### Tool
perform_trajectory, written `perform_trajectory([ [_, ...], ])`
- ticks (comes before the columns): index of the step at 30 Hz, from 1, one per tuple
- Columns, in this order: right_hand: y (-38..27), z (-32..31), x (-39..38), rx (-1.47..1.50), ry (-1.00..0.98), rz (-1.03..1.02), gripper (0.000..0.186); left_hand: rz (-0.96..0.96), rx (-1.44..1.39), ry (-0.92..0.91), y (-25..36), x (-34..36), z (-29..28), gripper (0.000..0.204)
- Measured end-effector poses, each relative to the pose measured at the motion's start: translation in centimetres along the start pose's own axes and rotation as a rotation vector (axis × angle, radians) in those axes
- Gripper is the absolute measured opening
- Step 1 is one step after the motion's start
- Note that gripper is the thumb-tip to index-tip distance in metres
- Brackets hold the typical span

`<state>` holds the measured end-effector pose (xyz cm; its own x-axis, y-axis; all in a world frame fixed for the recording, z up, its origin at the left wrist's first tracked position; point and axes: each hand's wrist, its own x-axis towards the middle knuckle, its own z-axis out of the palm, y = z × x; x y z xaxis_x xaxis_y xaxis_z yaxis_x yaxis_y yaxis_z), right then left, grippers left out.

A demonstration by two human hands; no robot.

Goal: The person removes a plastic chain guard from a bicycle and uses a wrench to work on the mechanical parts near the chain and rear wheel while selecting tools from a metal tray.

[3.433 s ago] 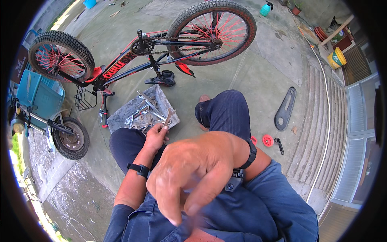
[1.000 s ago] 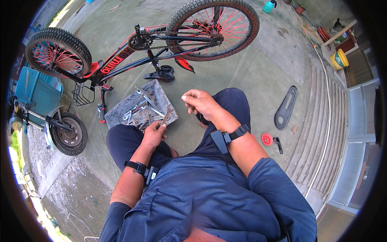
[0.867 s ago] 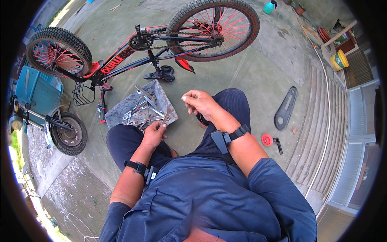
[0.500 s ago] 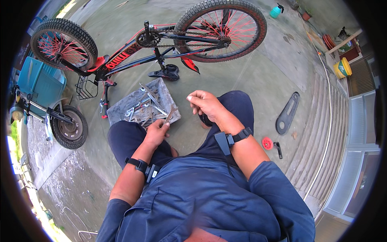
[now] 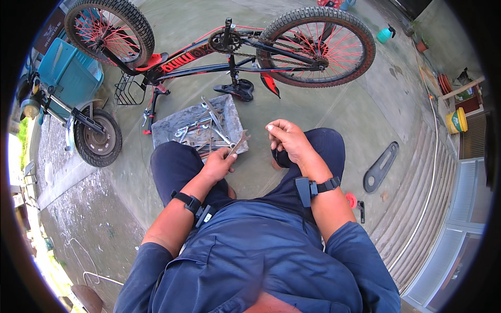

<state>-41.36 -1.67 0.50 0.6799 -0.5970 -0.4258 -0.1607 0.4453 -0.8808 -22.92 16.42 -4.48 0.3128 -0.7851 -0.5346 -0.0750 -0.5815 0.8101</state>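
Note:
My left hand [image 5: 219,165] is closed round an open-end wrench [image 5: 239,143], whose jaw sticks up past the near right corner of a grey toolbox tray [image 5: 239,116]. Several loose wrenches [image 5: 213,112] and other metal tools lie in that tray. Above my right knee, my right hand [image 5: 290,140] is closed, thumb and fingertips pinched together; anything between them is too small to make out. Just beyond the tray an upside-down bicycle [image 5: 193,62] rests on its black saddle [image 5: 235,90] and handlebar, with wheels and pedals up.
A dark chain guard [image 5: 381,167] lies on the concrete to my right, near a red disc [image 5: 351,200] and a black crank arm [image 5: 361,211]. A scooter's front wheel [image 5: 98,138] stands at the left. Farther off are a yellow bucket [image 5: 456,121] and a teal spray bottle [image 5: 385,34].
The whole view has shifted, so bicycle and tray appear farther right. My left hand still holds the wrench, and my right hand keeps its pinched pose.

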Motion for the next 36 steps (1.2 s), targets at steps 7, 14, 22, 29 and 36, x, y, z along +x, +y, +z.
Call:
perform_trajectory([
  [7,-0.1,0.1,0.0,-0.014,0.009,-0.001,0.025,0.021,0.017,0.029,-0.2,0.1,0.1,0.030],
  [14,0.0,-0.1,0.0,-0.001,-0.002,0.000,0.022,0.034,0.044,0.029,0.0,0.0,0.2,0.031],
  [22,-0.5,0.1,-0.4,-0.004,-0.004,-0.005,0.020,0.017,0.047,0.009,0.0,0.0,0.1,0.029],
  [29,-1.0,1.0,-0.5,-0.053,0.058,0.014,0.017,0.018,-0.001,0.024,-0.3,0.3,0.2,0.030],
  [36,-0.2,0.4,-0.2,-0.063,0.069,0.036,0.020,0.047,-0.054,-0.004,-0.4,0.4,0.4,0.025],
])
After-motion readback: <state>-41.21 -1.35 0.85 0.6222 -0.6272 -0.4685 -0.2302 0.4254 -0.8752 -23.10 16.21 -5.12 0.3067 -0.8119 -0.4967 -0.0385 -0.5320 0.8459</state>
